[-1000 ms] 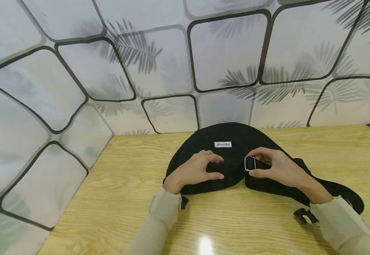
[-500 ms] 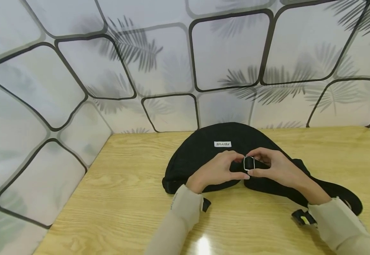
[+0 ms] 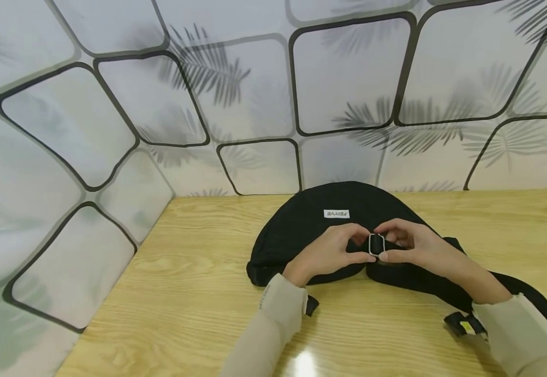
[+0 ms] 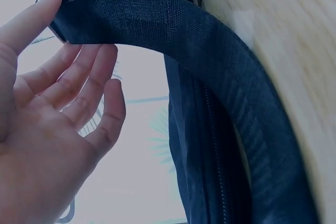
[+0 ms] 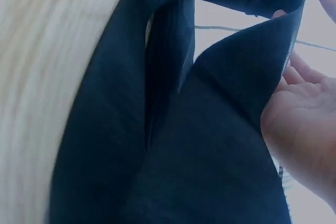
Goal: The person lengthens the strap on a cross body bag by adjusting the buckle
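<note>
A black half-round bag [image 3: 297, 225] with a small white label [image 3: 337, 213] lies on the wooden table. Over its front, a metal rectangular strap buckle [image 3: 370, 245] is held up between both hands. My left hand [image 3: 327, 255] pinches the buckle's left side, thumb below and fingertips above in the head view. On the opposite side my right hand [image 3: 429, 254] pinches the strap right at the buckle. In the left wrist view the black strap [image 4: 142, 19] arches from the left fingers down towards the table. The right wrist view shows a wide strap fold [image 5: 236, 77] beside the right palm [image 5: 302, 119].
A black clip with a yellow patch [image 3: 464, 325] lies beside the right sleeve. A short black strap end [image 3: 311, 305] pokes out by the left cuff. Behind the wooden table [image 3: 198, 251] stands a patterned wall covering [image 3: 264, 167].
My left hand has come right from over the bag, its fingers apart, to pinch at the buckle. The right hand has kept its hold there. The head view has shifted slightly.
</note>
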The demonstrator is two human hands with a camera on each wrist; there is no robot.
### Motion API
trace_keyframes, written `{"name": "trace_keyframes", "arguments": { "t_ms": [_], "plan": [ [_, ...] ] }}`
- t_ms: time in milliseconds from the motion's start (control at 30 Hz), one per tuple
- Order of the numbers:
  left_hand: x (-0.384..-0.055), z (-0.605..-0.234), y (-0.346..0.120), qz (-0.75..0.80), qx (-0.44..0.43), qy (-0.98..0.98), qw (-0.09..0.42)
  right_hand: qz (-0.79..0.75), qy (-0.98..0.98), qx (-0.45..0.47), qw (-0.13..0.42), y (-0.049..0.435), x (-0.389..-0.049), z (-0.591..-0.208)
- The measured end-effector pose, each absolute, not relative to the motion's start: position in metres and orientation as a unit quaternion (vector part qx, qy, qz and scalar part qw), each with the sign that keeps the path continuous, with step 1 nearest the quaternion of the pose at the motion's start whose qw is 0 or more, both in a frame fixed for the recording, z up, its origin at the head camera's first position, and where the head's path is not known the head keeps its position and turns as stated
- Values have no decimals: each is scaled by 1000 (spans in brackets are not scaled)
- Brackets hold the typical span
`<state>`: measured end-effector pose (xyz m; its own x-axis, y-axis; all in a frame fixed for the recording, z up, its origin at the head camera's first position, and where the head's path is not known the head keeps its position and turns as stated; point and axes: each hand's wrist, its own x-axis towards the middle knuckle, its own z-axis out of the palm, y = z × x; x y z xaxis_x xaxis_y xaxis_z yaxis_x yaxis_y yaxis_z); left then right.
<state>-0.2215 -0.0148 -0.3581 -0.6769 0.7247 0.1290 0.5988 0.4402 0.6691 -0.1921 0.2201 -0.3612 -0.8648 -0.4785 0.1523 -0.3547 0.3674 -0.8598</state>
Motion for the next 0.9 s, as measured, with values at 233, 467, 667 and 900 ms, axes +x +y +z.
{"name": "trace_keyframes", "arguments": {
  "t_ms": [233,467,667,900],
  "plan": [
    [-223,-359,-19,381,397,830,91,-515,814,-223,150,240,-200,-364],
    [-223,-358,-23,379,390,833,101,-530,795,-250,156,248,-205,-371],
    [-222,-360,-22,403,389,821,109,-542,791,-247,142,245,-200,-370],
    [-220,-362,-20,417,398,812,96,-540,793,-248,135,242,-197,-368]
  ]
}}
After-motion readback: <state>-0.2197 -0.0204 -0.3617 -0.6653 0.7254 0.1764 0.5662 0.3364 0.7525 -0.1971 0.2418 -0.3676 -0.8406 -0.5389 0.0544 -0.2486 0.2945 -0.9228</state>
